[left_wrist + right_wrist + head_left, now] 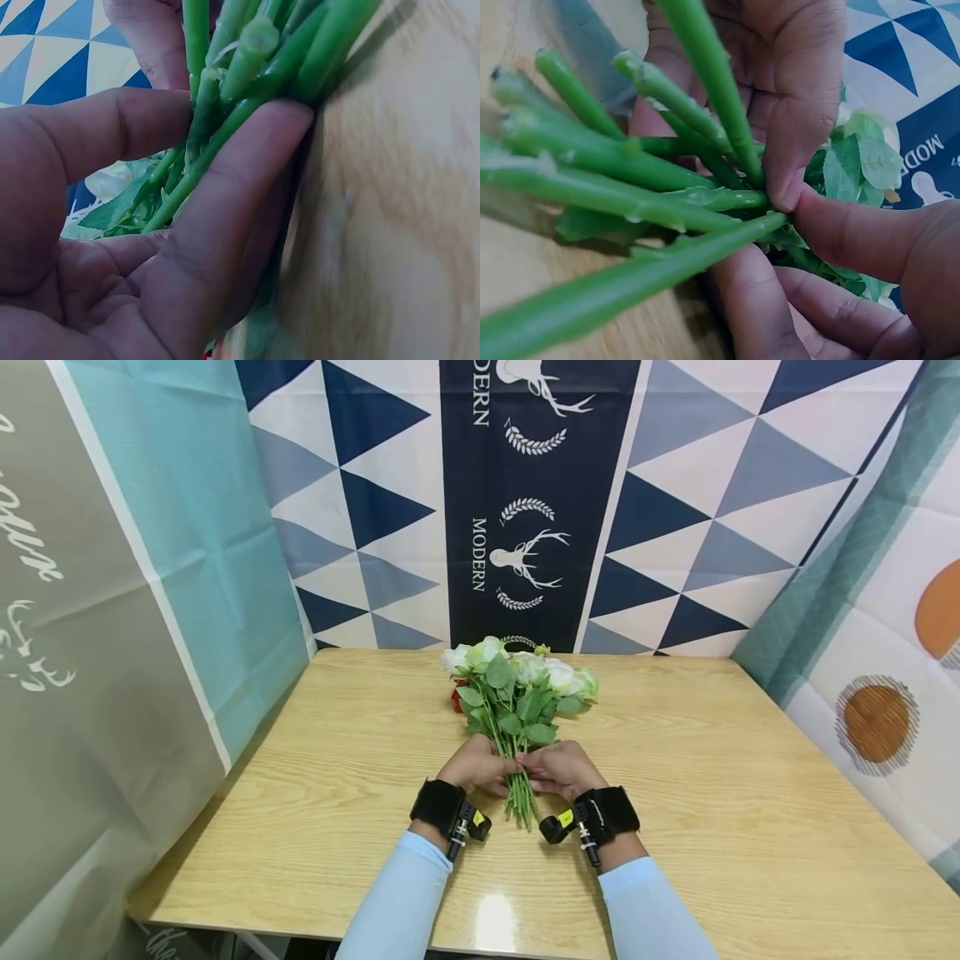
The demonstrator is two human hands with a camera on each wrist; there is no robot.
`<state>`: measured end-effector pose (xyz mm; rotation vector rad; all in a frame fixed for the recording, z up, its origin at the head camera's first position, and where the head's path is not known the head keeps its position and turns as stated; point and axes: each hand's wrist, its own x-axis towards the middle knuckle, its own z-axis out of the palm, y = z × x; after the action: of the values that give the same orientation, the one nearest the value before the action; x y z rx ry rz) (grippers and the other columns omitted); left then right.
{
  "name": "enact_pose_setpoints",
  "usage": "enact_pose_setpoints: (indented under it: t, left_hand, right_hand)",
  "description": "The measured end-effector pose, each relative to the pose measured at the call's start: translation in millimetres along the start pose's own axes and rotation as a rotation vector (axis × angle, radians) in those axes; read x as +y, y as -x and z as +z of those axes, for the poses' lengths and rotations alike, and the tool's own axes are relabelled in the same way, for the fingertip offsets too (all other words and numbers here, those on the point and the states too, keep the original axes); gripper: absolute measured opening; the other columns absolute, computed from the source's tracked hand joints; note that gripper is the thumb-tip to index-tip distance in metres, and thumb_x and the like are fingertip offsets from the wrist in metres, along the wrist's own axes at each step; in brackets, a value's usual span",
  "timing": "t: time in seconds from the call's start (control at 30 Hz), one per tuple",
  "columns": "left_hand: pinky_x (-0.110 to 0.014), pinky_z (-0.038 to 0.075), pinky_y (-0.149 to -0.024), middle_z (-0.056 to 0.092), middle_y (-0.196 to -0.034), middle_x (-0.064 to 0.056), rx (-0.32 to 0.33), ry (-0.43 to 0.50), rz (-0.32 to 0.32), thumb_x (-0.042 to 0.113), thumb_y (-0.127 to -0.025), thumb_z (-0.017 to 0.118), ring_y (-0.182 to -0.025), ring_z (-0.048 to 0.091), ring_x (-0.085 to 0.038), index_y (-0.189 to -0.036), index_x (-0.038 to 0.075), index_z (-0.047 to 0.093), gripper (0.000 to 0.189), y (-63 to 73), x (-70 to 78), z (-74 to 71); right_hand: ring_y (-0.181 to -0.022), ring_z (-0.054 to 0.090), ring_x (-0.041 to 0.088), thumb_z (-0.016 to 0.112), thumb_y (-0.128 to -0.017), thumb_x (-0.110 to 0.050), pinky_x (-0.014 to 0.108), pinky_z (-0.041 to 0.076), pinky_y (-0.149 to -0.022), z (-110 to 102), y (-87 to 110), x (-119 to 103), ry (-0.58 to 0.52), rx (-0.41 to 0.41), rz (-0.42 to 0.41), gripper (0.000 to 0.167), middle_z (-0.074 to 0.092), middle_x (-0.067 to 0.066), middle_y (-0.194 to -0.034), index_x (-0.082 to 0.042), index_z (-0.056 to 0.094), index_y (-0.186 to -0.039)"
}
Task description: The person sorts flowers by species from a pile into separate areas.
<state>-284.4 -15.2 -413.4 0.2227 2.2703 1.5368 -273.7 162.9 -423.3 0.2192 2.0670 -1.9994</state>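
A bunch of flowers (517,693) lies at the middle of the table, its white and pale green blooms pointing away from me. A red flower (457,695) shows at its left edge. From the left, my left hand (480,767) holds the green stems between thumb and curled fingers. On the opposite side, my right hand (562,768) pinches the same stems, the two thumbs meeting over them. Cut stem ends (255,41) fan out beyond the fingers in the left wrist view. Several stems (630,169) spread low over the table in the right wrist view.
The wood-grain table (337,760) extends to both sides of the bunch. Behind it hangs a triangle-patterned cloth (382,502), with more cloth at left and right. Each wrist carries a black strap (438,806) with a small camera.
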Motion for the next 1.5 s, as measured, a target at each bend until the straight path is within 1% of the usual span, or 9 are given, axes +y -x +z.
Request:
enact_pose_setpoints:
  t: [0.13,0.3,0.43,0.57,0.73,0.9,1.1,1.27,1.5]
  left_hand:
    - [-0.03,0.06,-0.06,0.06,-0.065,-0.008,0.013,0.003,-0.007,0.007,-0.093,0.074,-0.057,0.072,-0.02,-0.062,0.008,0.059,0.034,1.8,-1.9,-5.4]
    - [-0.03,0.06,-0.061,0.053,-0.062,-0.003,0.022,0.021,-0.024,0.005,-0.093,0.074,-0.054,0.069,-0.018,-0.061,0.011,0.054,0.038,2.7,-6.9,-14.0]
    - [-0.03,0.06,-0.059,0.05,-0.056,-0.001,0.025,-0.008,-0.018,0.006,-0.092,0.074,-0.052,0.068,-0.017,-0.057,0.014,0.05,0.043,3.6,-9.6,-22.2]
    - [-0.03,0.059,-0.058,0.048,-0.052,0.001,0.031,-0.041,-0.02,0.008,-0.093,0.074,-0.05,0.067,-0.016,-0.054,0.018,0.043,0.051,4.4,-12.5,-31.6]
    - [-0.031,0.06,-0.061,0.046,-0.054,0.001,0.033,-0.053,-0.02,0.007,-0.094,0.072,-0.052,0.068,-0.016,-0.056,0.017,0.045,0.048,6.5,-16.0,-43.4]
    - [-0.034,0.061,-0.063,0.045,-0.054,0.002,0.064,-0.049,-0.025,0.006,-0.094,0.071,-0.055,0.07,-0.019,-0.057,0.016,0.048,0.045,10.7,-21.0,-56.2]
    - [-0.033,0.061,-0.062,0.041,-0.05,0.005,0.091,-0.049,-0.05,0.007,-0.094,0.071,-0.054,0.07,-0.018,-0.054,0.019,0.042,0.051,18.7,-29.3,-71.3]
    - [-0.033,0.061,-0.063,0.041,-0.054,0.005,0.107,-0.02,-0.055,0.006,-0.094,0.071,-0.055,0.07,-0.019,-0.056,0.018,0.043,0.049,24.1,-34.6,-83.3]
    - [-0.035,0.062,-0.064,0.047,-0.055,0.001,0.131,-0.007,-0.048,0.005,-0.094,0.07,-0.06,0.073,-0.023,-0.056,0.015,0.048,0.044,29.6,-41.9,-102.5]
  right_hand:
    - [-0.064,0.064,0.01,0.074,-0.094,-0.007,0.021,0.056,-0.058,8,-2.8,0,0.028,0.012,-0.024,0.018,0.071,0.006,-0.078,0.009,0.075,-0.102]
    - [-0.061,0.061,0.011,0.075,-0.093,-0.006,0.022,0.055,-0.056,20,-6.3,-1,0.051,0.023,-0.023,0.018,0.068,0.007,-0.077,0.01,0.075,-0.101]
    - [-0.062,0.06,0.013,0.074,-0.093,-0.004,0.023,0.056,-0.057,30,-11.1,-5,0.078,0.046,0.0,0.017,0.068,0.008,-0.081,0.01,0.074,-0.103]
    - [-0.059,0.06,0.013,0.074,-0.093,-0.004,0.025,0.056,-0.056,40,-15.9,-9,0.099,0.055,0.011,0.014,0.066,0.007,-0.078,0.009,0.075,-0.1]
    - [-0.055,0.06,0.013,0.075,-0.092,-0.003,0.026,0.057,-0.055,54,-18.5,-14,0.12,0.056,0.007,0.011,0.063,0.007,-0.071,0.007,0.075,-0.091]
    - [-0.059,0.061,0.017,0.075,-0.092,-0.002,0.03,0.059,-0.058,71,-21.1,-19,0.156,0.047,-0.007,0.01,0.062,0.008,-0.076,0.008,0.075,-0.089]
    - [-0.064,0.064,0.019,0.074,-0.093,-0.003,0.033,0.061,-0.063,90,-24.8,-23,0.198,0.027,0.014,0.012,0.067,0.012,-0.088,0.008,0.074,-0.096]
    - [-0.066,0.065,0.019,0.072,-0.094,-0.003,0.035,0.062,-0.067,104,-27.8,-27,0.205,0.007,0.027,0.015,0.072,0.012,-0.097,0.008,0.073,-0.104]
    - [-0.067,0.067,0.022,0.072,-0.094,-0.002,0.037,0.062,-0.068,125,-33.7,-33,0.22,-0.013,0.043,0.012,0.065,0.013,-0.087,0.007,0.071,-0.101]
